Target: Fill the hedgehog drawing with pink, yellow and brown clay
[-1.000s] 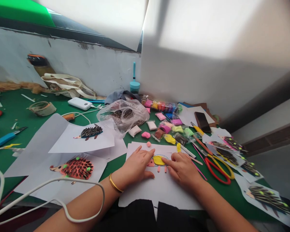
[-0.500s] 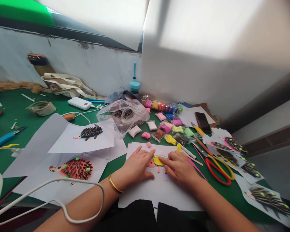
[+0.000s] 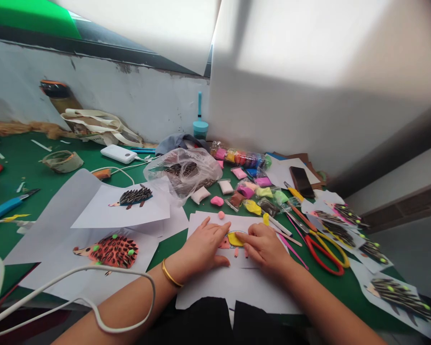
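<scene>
A white sheet (image 3: pixel 208 285) lies in front of me with a small hedgehog figure in pink and yellow clay. My left hand (image 3: pixel 205 242) rests flat on the sheet at the figure's left, fingers spread, thumb apart, holding nothing. The index finger of my right hand (image 3: pixel 264 244) touches the yellow clay (image 3: pixel 234 239) inside the outline; its other fingers are curled and hold nothing I can see. Small pink legs (image 3: pixel 236 252) show below the body. A pink clay ball (image 3: pixel 221 215) sits at the sheet's top edge, and a yellow piece (image 3: pixel 266 219) is beyond my right hand.
Clay packets (image 3: pixel 252 206) and a plastic bag of seeds (image 3: pixel 183 175) lie behind the sheet. Scissors (image 3: pixel 325 251), a phone (image 3: pixel 301 182) and seed hedgehog pictures (image 3: pixel 398 294) are at the right. A white cable (image 3: pixel 75 268) loops over the hedgehog picture (image 3: pixel 117 251) at the left.
My right index finger has shifted very slightly left on the yellow clay. My left hand looks unmoved.
</scene>
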`<state>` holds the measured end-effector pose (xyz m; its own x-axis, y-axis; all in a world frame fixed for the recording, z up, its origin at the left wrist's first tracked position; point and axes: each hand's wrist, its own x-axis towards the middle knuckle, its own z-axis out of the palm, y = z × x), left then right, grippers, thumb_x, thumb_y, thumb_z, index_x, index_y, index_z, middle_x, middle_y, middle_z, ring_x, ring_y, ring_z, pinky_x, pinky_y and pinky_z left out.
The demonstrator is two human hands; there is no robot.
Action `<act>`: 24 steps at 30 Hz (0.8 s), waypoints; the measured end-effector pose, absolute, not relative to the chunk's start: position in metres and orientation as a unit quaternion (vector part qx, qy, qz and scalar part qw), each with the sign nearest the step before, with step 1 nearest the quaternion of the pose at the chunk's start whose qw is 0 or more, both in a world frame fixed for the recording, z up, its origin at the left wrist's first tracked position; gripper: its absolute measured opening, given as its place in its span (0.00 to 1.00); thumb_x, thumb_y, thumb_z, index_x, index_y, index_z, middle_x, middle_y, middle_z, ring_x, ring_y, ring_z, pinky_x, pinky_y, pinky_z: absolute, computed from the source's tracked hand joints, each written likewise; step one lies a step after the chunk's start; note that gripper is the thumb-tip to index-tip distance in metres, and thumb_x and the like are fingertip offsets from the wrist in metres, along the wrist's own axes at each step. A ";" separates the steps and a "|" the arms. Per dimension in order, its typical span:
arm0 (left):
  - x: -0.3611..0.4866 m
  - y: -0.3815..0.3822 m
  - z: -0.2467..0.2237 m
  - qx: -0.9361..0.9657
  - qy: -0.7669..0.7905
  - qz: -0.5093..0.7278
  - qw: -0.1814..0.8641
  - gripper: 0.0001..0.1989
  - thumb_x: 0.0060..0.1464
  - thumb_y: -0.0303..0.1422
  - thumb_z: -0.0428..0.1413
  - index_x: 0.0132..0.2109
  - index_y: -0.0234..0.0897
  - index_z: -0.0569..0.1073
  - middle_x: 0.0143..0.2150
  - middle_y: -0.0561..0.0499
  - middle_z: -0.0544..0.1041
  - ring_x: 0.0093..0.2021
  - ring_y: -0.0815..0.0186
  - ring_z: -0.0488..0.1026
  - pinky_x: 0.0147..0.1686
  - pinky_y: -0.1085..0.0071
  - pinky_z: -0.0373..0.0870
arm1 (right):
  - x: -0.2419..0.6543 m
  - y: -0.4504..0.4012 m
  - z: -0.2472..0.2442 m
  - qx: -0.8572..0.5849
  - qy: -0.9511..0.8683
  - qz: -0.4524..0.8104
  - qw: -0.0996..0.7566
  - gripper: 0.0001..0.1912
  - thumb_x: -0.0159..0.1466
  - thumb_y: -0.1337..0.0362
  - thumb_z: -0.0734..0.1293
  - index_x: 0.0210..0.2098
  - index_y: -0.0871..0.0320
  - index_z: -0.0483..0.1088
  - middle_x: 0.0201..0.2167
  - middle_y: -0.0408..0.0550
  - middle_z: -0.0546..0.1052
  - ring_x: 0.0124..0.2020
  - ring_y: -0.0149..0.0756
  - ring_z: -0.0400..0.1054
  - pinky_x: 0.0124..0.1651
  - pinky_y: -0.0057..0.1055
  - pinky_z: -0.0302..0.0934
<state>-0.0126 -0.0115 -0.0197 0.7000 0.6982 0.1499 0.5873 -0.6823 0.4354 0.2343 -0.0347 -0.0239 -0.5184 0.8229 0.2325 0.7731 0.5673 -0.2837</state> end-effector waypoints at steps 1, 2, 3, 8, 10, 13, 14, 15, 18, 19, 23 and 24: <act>-0.013 -0.012 -0.019 0.904 0.355 0.153 0.181 0.50 0.41 0.44 0.70 0.66 0.38 0.56 0.59 0.39 0.72 0.60 0.50 0.68 0.66 0.45 0.49 | 0.231 -0.035 -0.023 -0.465 -0.868 0.067 0.158 0.18 0.66 0.64 0.62 0.54 0.48 0.73 0.35 0.48 0.68 0.39 0.40 0.61 0.43 0.39 0.53; -0.013 -0.012 -0.019 0.904 0.354 0.153 0.182 0.50 0.41 0.44 0.70 0.66 0.38 0.56 0.59 0.39 0.72 0.60 0.50 0.68 0.66 0.45 0.49 | 0.229 -0.035 -0.022 -0.471 -0.867 0.064 0.148 0.18 0.66 0.64 0.62 0.54 0.48 0.73 0.36 0.48 0.68 0.39 0.41 0.61 0.43 0.39 0.52; -0.013 -0.012 -0.019 0.905 0.354 0.152 0.183 0.50 0.41 0.44 0.70 0.66 0.38 0.56 0.59 0.39 0.73 0.60 0.50 0.69 0.66 0.45 0.50 | 0.227 -0.035 -0.021 -0.477 -0.865 0.064 0.142 0.18 0.66 0.65 0.62 0.54 0.48 0.73 0.36 0.48 0.68 0.40 0.41 0.61 0.44 0.39 0.52; -0.013 -0.011 -0.019 0.905 0.356 0.152 0.178 0.51 0.40 0.44 0.70 0.66 0.37 0.56 0.58 0.38 0.73 0.59 0.50 0.69 0.66 0.45 0.50 | 0.228 -0.031 -0.024 -0.468 -0.858 0.113 0.181 0.18 0.68 0.64 0.59 0.52 0.51 0.74 0.36 0.48 0.69 0.39 0.40 0.62 0.44 0.39 0.54; -0.013 -0.011 -0.019 0.905 0.355 0.152 0.180 0.51 0.40 0.44 0.70 0.66 0.37 0.55 0.57 0.38 0.73 0.59 0.50 0.69 0.66 0.45 0.49 | 0.229 -0.029 -0.026 -0.459 -0.855 0.131 0.204 0.18 0.69 0.63 0.57 0.53 0.52 0.74 0.36 0.49 0.69 0.39 0.40 0.63 0.43 0.38 0.55; -0.013 -0.012 -0.018 0.906 0.355 0.144 0.181 0.50 0.40 0.43 0.70 0.66 0.38 0.55 0.58 0.39 0.73 0.60 0.50 0.69 0.66 0.44 0.49 | 0.226 -0.029 -0.026 -0.457 -0.859 0.117 0.197 0.18 0.68 0.63 0.58 0.54 0.52 0.74 0.36 0.49 0.69 0.39 0.40 0.63 0.43 0.38 0.55; -0.013 -0.012 -0.017 0.906 0.355 0.142 0.181 0.50 0.41 0.43 0.70 0.66 0.38 0.56 0.58 0.39 0.73 0.60 0.50 0.68 0.66 0.44 0.49 | 0.225 -0.030 -0.026 -0.461 -0.861 0.107 0.187 0.18 0.68 0.63 0.59 0.53 0.51 0.74 0.36 0.49 0.69 0.39 0.40 0.62 0.43 0.38 0.54; -0.013 -0.012 -0.016 0.906 0.356 0.142 0.181 0.50 0.41 0.43 0.70 0.66 0.38 0.56 0.58 0.39 0.73 0.60 0.50 0.68 0.66 0.44 0.49 | 0.223 -0.030 -0.025 -0.466 -0.862 0.097 0.176 0.18 0.67 0.63 0.60 0.53 0.51 0.74 0.36 0.49 0.69 0.39 0.41 0.62 0.43 0.39 0.54; -0.013 -0.012 -0.016 0.905 0.356 0.143 0.185 0.50 0.41 0.42 0.70 0.66 0.37 0.56 0.58 0.39 0.73 0.61 0.50 0.67 0.66 0.45 0.49 | 0.220 -0.032 -0.024 -0.479 -0.859 0.083 0.159 0.18 0.66 0.64 0.61 0.52 0.50 0.74 0.36 0.48 0.69 0.40 0.41 0.62 0.44 0.40 0.54; -0.013 -0.012 -0.016 0.905 0.356 0.143 0.184 0.50 0.41 0.42 0.70 0.66 0.37 0.56 0.58 0.39 0.73 0.61 0.50 0.68 0.66 0.45 0.49 | 0.220 -0.032 -0.024 -0.479 -0.859 0.088 0.161 0.18 0.66 0.64 0.61 0.53 0.50 0.74 0.36 0.48 0.69 0.40 0.41 0.62 0.44 0.40 0.54; -0.013 -0.011 -0.018 0.906 0.354 0.147 0.182 0.49 0.43 0.44 0.69 0.67 0.39 0.55 0.59 0.39 0.72 0.60 0.50 0.68 0.66 0.44 0.49 | 0.231 -0.030 -0.026 -0.474 -0.844 0.118 0.221 0.19 0.69 0.63 0.58 0.55 0.53 0.73 0.36 0.49 0.69 0.40 0.40 0.63 0.43 0.39 0.57; -0.013 -0.011 -0.019 0.906 0.352 0.147 0.183 0.50 0.43 0.45 0.69 0.67 0.39 0.55 0.59 0.39 0.72 0.60 0.50 0.68 0.66 0.44 0.49 | 0.234 -0.030 -0.027 -0.477 -0.838 0.117 0.236 0.19 0.70 0.63 0.57 0.55 0.53 0.73 0.36 0.50 0.69 0.39 0.39 0.63 0.43 0.38 0.58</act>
